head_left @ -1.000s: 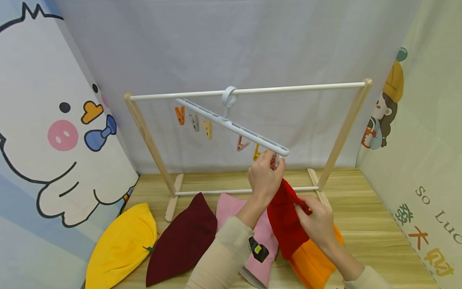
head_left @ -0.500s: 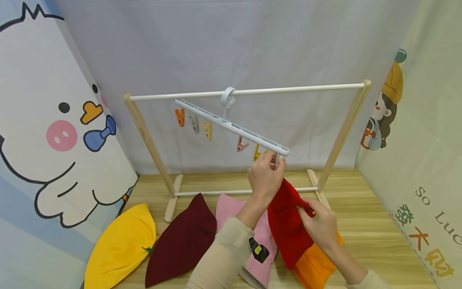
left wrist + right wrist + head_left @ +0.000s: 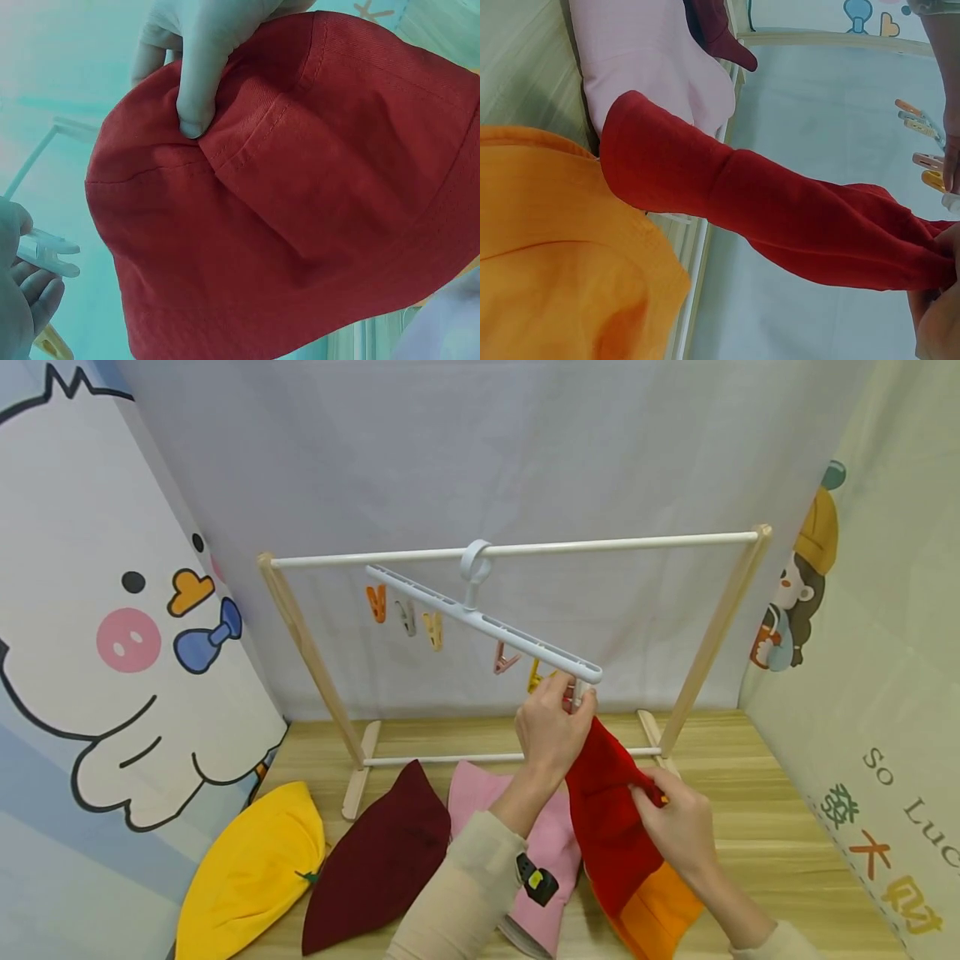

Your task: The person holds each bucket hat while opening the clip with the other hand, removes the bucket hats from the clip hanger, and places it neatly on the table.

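Note:
My left hand (image 3: 551,727) pinches a white clothespin (image 3: 49,253) under the near right end of a pale blue-grey hanger (image 3: 491,625). The clothespin's tips stand apart in the left wrist view, with nothing between them. My right hand (image 3: 678,822) grips a red bucket hat (image 3: 611,835) by its crown, thumb (image 3: 196,105) pressed into the folded cloth. The hat hangs just below and right of the left hand, its near part overlapping an orange hat (image 3: 662,902). In the right wrist view the red hat (image 3: 780,202) stretches edge-on from the right hand.
The hanger hooks over the white rail (image 3: 622,544) of a wooden-legged rack. Several coloured clothespins, including an orange one (image 3: 377,603) and a yellow one (image 3: 535,677), hang from it. Yellow (image 3: 255,868), maroon (image 3: 382,860) and pink (image 3: 480,781) hats lie on the wood-grain table.
My right hand has shifted a little to the right with the red hat, and the hat's upper edge has risen slightly toward the clothespin. My left hand has stayed almost in place.

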`<move>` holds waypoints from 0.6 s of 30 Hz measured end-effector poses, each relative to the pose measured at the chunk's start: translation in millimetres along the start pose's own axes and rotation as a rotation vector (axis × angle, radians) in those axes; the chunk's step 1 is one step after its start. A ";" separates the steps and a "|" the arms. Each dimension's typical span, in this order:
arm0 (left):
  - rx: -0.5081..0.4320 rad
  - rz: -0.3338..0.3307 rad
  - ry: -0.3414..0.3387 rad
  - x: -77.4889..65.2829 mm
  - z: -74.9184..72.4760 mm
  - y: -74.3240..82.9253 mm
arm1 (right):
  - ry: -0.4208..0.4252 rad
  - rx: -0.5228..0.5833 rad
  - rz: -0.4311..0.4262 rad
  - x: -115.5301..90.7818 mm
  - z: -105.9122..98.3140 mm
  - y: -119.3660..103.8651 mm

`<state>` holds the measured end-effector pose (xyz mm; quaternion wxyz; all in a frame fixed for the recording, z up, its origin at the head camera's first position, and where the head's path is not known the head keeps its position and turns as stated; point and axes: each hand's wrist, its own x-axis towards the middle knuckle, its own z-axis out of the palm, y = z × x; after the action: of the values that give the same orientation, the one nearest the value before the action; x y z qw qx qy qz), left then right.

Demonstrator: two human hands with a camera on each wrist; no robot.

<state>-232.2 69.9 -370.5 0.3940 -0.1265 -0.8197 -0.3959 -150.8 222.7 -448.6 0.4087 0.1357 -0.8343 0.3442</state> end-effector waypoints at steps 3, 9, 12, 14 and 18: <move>-0.011 0.002 -0.007 -0.2 -0.7 0.7 | -0.001 -0.013 0.014 0.1 -2.9 1.6; -0.023 -0.005 -0.012 0.0 -0.2 0.9 | 0.005 -0.027 0.017 3.7 -8.8 6.4; -0.017 -0.006 -0.007 -0.3 0.1 1.0 | 0.008 -0.026 0.017 6.0 -12.2 7.7; -0.013 -0.005 -0.004 -0.6 -0.4 1.6 | 0.008 -0.027 0.026 7.6 -14.7 8.2; -0.003 -0.009 -0.013 -1.8 -0.8 2.1 | 0.010 -0.016 0.049 10.4 -19.4 9.0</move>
<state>-229.5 70.9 -370.4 0.3866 -0.1262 -0.8222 -0.3982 -150.5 243.1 -436.4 0.4052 0.1104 -0.8381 0.3483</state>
